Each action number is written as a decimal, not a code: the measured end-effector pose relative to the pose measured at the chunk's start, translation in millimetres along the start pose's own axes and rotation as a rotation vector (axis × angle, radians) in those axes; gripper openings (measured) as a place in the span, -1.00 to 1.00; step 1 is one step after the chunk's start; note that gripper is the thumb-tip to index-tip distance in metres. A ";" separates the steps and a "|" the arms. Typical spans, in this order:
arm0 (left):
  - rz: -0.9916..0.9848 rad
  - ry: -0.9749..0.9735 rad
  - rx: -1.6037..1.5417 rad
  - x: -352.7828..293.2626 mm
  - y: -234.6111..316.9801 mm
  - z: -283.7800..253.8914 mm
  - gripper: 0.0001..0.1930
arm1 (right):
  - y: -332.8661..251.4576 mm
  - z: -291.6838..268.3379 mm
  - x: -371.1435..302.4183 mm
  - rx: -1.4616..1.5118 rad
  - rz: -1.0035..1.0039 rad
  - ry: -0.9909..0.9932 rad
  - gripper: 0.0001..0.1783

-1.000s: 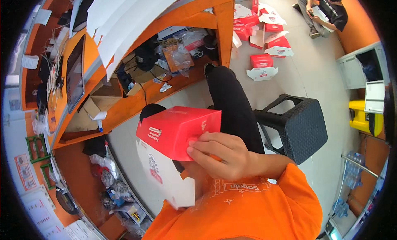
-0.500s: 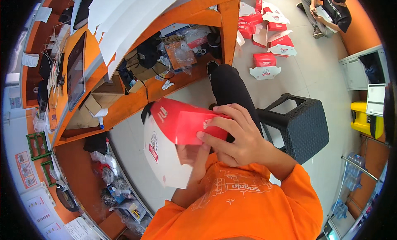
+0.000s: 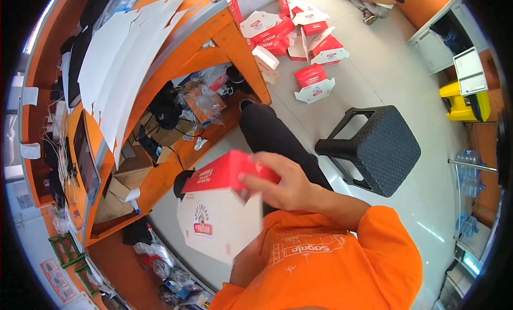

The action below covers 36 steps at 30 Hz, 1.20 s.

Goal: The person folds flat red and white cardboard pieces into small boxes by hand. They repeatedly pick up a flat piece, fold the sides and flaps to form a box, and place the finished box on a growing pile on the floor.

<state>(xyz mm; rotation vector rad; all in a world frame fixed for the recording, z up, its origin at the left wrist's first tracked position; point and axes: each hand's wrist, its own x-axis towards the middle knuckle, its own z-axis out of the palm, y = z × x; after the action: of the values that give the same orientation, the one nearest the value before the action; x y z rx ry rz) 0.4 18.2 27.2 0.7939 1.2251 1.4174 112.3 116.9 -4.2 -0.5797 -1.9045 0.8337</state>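
Note:
A red and white cardboard food box (image 3: 219, 222) is held in front of my orange shirt. Its broad white flap, printed with a round logo, hangs toward the lower left, and its red side faces up. My right hand (image 3: 286, 183) is closed over the red right end of the box, fingers slightly blurred. Behind the white flap, my left hand is hidden; only part of that forearm (image 3: 244, 266) shows below.
Several folded red and white boxes (image 3: 315, 84) lie on the tiled floor ahead. A black stool (image 3: 382, 149) stands to the right. On the left, an orange desk (image 3: 248, 61) carries a stack of white card sheets (image 3: 120, 64). A person (image 3: 374, 6) sits at the far right.
The box has turned so its white flap faces up more and its logo shows fully. My left hand has gone out of sight behind it. The view has shifted right.

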 end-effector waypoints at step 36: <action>0.735 0.240 1.268 -5.3 14.3 -36.5 -0.62 | -4.2 -3.1 25.4 1.152 0.796 0.075 -0.63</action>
<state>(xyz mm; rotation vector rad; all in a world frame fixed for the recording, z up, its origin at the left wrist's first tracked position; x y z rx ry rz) -36.5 4.8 32.4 2.1371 2.1737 1.1527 103.7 132.6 14.5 -0.5779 -0.7904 2.1295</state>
